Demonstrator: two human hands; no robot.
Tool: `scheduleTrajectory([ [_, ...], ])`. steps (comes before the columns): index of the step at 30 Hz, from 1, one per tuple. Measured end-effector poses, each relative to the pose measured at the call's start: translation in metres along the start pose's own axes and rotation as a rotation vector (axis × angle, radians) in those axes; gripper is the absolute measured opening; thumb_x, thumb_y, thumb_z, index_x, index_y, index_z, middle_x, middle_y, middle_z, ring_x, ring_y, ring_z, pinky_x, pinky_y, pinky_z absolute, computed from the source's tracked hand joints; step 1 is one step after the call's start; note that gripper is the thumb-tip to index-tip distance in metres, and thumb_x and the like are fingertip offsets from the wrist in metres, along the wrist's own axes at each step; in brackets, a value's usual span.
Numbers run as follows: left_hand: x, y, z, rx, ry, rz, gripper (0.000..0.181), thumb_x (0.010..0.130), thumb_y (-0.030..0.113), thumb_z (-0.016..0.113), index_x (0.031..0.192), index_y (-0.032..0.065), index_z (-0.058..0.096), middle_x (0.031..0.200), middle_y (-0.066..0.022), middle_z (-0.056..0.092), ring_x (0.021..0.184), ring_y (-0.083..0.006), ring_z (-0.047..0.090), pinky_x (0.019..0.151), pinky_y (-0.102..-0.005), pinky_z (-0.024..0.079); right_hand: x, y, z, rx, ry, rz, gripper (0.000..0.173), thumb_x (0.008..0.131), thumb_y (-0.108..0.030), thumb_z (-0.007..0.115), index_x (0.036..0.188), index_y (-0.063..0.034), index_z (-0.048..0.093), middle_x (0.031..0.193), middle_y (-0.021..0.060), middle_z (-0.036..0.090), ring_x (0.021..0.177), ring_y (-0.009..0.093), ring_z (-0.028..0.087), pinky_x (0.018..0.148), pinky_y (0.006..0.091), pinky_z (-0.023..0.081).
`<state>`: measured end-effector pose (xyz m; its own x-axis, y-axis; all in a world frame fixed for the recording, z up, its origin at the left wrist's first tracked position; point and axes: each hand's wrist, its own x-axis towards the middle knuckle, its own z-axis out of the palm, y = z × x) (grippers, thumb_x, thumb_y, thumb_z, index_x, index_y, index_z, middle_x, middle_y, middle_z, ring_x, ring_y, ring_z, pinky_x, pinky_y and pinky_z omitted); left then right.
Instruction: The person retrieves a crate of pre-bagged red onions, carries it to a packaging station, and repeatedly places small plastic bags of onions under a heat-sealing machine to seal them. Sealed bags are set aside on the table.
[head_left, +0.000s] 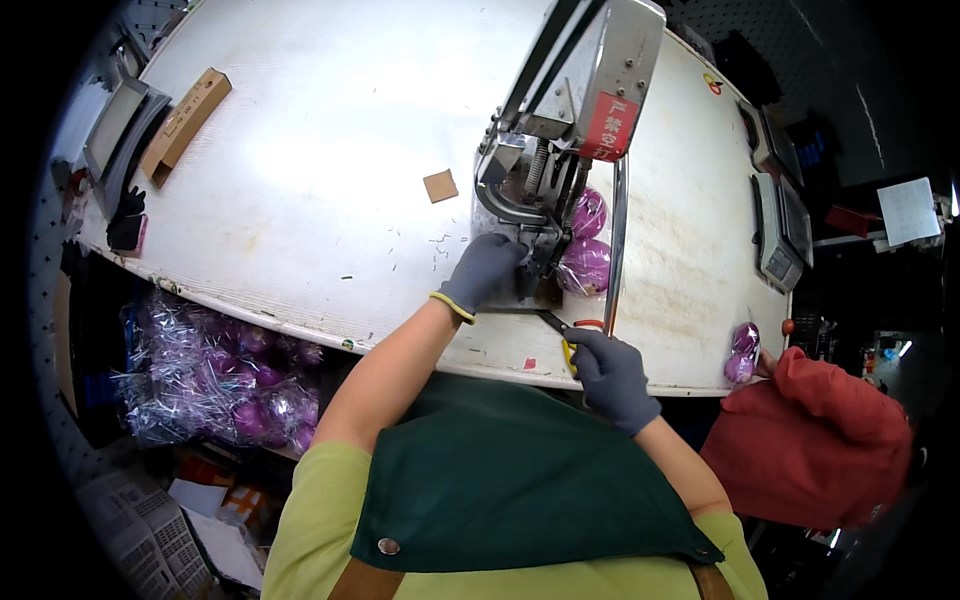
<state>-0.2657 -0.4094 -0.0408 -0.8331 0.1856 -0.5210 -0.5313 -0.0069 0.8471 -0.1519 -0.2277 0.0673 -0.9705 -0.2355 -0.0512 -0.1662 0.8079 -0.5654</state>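
My left hand (487, 271), in a grey glove with a yellow cuff, is at the lower front of a metal bag-clipping machine (555, 165); its fingertips are partly hidden, and whether they grip anything cannot be told. Two purple onions in clear film (586, 262) lie on the machine's right side, between it and an upright metal rod (616, 247). My right hand (613, 379), also grey-gloved, is near the table's front edge, over the yellow handles of a pair of scissors (569, 356). The scissors' dark blades point toward the machine. Whether the right hand grips them is unclear.
A small cardboard square (440, 186) and metal bits lie left of the machine on the white table (322, 187). A long cardboard box (186, 126) is farther left. Bagged onions (225, 375) fill a container below. Scales (780, 232) stand right; a red-sleeved person (817, 442) touches wrapped onions (742, 352).
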Motion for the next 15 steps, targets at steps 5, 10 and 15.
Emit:
scheduleTrajectory([
  [5, 0.008, -0.016, -0.002, 0.093, -0.022, 0.081, 0.035, 0.079, 0.029, 0.057, 0.09, -0.0042, 0.06, 0.069, -0.009, 0.058, 0.059, -0.0158, 0.055, 0.054, -0.0302, 0.044, 0.013, 0.027, 0.046, 0.007, 0.137, -0.12, 0.024, 0.073, 0.005, 0.051, 0.092, -0.0042, 0.063, 0.074, 0.0145, 0.062, 0.064, 0.028, 0.06, 0.06, 0.033, 0.047],
  [10, 0.012, -0.016, -0.002, 0.174, -0.001, 0.117, 0.038, 0.08, 0.033, 0.057, 0.09, -0.0031, 0.061, 0.07, -0.0093, 0.058, 0.062, -0.0147, 0.054, 0.054, -0.0293, 0.043, 0.023, 0.035, 0.055, -0.085, 0.09, -0.09, 0.023, 0.075, 0.002, 0.052, 0.093, -0.0055, 0.063, 0.074, 0.0133, 0.062, 0.064, 0.027, 0.06, 0.06, 0.0329, 0.047],
  [15, 0.0, -0.009, -0.006, 0.041, 0.016, 0.04, 0.035, 0.081, 0.031, 0.053, 0.084, -0.0042, 0.058, 0.072, -0.0153, 0.059, 0.065, -0.0227, 0.057, 0.062, -0.0336, 0.044, 0.011, -0.021, -0.063, 0.251, -0.205, -0.033, 0.012, 0.074, -0.005, 0.058, 0.084, -0.0023, 0.064, 0.066, 0.0116, 0.058, 0.056, 0.021, 0.056, 0.051, 0.0334, 0.043],
])
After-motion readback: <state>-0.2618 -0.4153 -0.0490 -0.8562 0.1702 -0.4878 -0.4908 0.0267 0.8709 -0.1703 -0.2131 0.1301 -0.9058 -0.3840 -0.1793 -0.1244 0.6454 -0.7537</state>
